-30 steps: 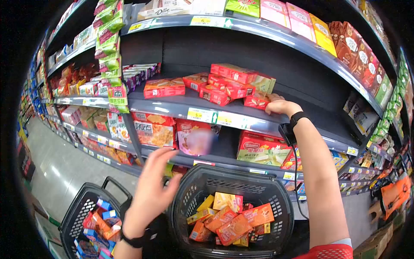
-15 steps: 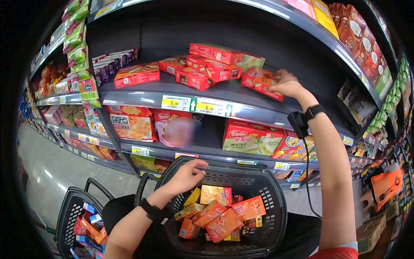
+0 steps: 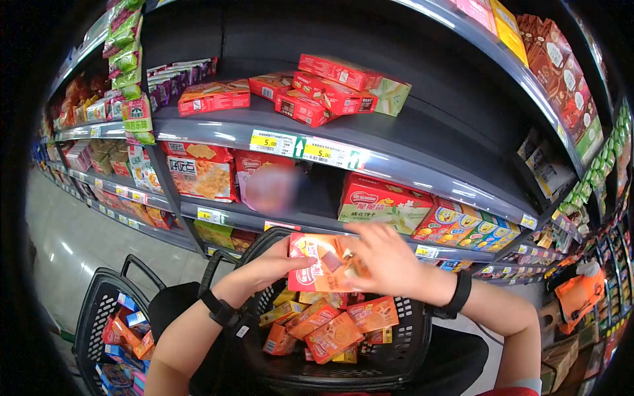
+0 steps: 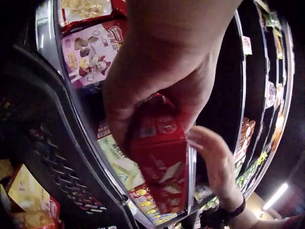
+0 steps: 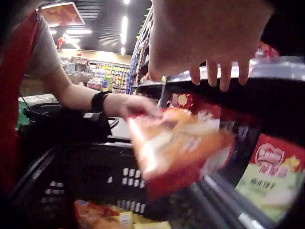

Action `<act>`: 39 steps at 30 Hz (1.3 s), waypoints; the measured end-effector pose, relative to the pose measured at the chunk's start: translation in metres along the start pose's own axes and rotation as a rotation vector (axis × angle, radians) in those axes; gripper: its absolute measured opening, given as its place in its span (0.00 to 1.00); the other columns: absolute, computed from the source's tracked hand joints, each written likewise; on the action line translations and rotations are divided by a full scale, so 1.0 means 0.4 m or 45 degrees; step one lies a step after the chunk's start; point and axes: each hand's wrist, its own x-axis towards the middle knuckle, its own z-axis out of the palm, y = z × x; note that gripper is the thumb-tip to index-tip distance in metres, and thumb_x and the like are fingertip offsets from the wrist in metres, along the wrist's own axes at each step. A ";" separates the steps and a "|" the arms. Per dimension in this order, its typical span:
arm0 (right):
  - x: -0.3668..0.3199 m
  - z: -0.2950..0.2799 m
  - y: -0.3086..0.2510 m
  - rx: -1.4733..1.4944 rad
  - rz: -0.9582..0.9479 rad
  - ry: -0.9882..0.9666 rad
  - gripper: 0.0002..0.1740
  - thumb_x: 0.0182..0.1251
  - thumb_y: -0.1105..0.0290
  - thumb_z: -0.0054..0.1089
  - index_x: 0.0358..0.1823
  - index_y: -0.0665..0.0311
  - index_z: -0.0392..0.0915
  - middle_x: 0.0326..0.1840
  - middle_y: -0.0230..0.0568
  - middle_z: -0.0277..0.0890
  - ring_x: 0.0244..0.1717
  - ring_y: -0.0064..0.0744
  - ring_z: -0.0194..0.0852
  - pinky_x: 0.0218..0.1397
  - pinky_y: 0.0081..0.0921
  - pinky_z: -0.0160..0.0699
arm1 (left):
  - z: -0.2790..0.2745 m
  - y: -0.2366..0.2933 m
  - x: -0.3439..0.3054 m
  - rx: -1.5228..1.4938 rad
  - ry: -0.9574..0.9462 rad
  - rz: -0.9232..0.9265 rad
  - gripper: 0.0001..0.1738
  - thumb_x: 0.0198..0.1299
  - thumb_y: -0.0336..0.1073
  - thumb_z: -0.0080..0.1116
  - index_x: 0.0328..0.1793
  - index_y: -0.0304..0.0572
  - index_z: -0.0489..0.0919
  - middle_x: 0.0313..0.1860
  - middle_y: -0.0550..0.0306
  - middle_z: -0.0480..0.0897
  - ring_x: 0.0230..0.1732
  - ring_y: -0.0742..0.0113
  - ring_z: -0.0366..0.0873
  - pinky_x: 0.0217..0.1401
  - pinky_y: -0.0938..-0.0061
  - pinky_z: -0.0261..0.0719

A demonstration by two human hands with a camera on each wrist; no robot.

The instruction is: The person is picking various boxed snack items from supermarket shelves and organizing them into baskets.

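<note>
Left hand (image 3: 274, 264) grips red-orange cardboard biscuit box (image 3: 320, 264) by its edge; right hand (image 3: 386, 261), fingers straight, steadies the far end. Box between hands, above black plastic basket (image 3: 404, 343); better kept level.

Bright ceiling strip lights (image 5: 125, 24) flood the aisle, and glare streaks the grey shelf edge (image 3: 370, 142). The head view bulges like a fisheye, with black corners. Motion blur smears the red box (image 5: 176, 148); the pink packet (image 3: 271, 188) looks hazy.
</note>
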 end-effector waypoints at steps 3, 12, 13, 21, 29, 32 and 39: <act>0.113 -0.067 0.054 -0.116 0.163 0.313 0.33 0.45 0.56 0.66 0.52 0.66 0.66 0.56 0.54 0.62 0.57 0.52 0.60 0.58 0.42 0.61 | -0.048 -0.065 0.000 0.906 0.268 -0.005 0.34 0.47 0.41 0.64 0.56 0.30 0.62 0.46 0.43 0.77 0.49 0.57 0.76 0.50 0.69 0.72; 0.468 -0.179 0.290 1.601 1.535 0.584 0.42 0.55 0.41 0.55 0.63 0.60 0.52 0.65 0.54 0.50 0.60 0.63 0.55 0.60 0.57 0.56 | -0.011 -0.133 0.003 1.214 0.005 -0.037 0.37 0.50 0.42 0.58 0.62 0.27 0.58 0.49 0.33 0.74 0.52 0.45 0.72 0.55 0.65 0.69; 0.478 -0.179 0.287 1.764 1.619 0.574 0.41 0.54 0.41 0.56 0.61 0.59 0.55 0.63 0.54 0.56 0.57 0.63 0.61 0.58 0.58 0.60 | -0.009 -0.120 0.000 1.219 0.009 -0.033 0.37 0.50 0.42 0.58 0.62 0.27 0.58 0.49 0.33 0.74 0.52 0.45 0.72 0.55 0.65 0.69; 0.467 -0.126 0.338 1.911 1.211 0.737 0.30 0.57 0.45 0.52 0.52 0.60 0.66 0.52 0.44 0.70 0.50 0.37 0.72 0.50 0.42 0.74 | -0.051 -0.055 -0.014 0.876 0.167 0.020 0.29 0.58 0.40 0.55 0.61 0.33 0.60 0.48 0.47 0.75 0.45 0.64 0.77 0.46 0.74 0.75; 0.191 -0.125 0.138 1.566 0.632 0.543 0.24 0.62 0.57 0.53 0.54 0.65 0.66 0.45 0.36 0.74 0.43 0.23 0.75 0.45 0.23 0.76 | -0.024 0.128 -0.083 -0.280 0.241 0.814 0.33 0.61 0.50 0.48 0.67 0.43 0.55 0.62 0.47 0.64 0.60 0.57 0.66 0.61 0.61 0.66; 0.061 -0.044 0.055 1.103 0.515 0.304 0.21 0.57 0.66 0.61 0.49 0.68 0.68 0.41 0.34 0.74 0.41 0.20 0.71 0.42 0.20 0.75 | -0.020 0.094 -0.097 -0.150 0.163 0.758 0.37 0.56 0.42 0.57 0.67 0.41 0.54 0.62 0.51 0.65 0.60 0.62 0.65 0.63 0.65 0.63; -0.198 0.171 0.013 1.509 1.338 0.121 0.15 0.60 0.71 0.56 0.47 0.67 0.70 0.37 0.37 0.74 0.30 0.21 0.73 0.29 0.18 0.77 | -0.014 0.035 -0.091 0.437 0.493 0.378 0.24 0.54 0.30 0.59 0.56 0.36 0.65 0.47 0.57 0.76 0.47 0.74 0.73 0.51 0.78 0.72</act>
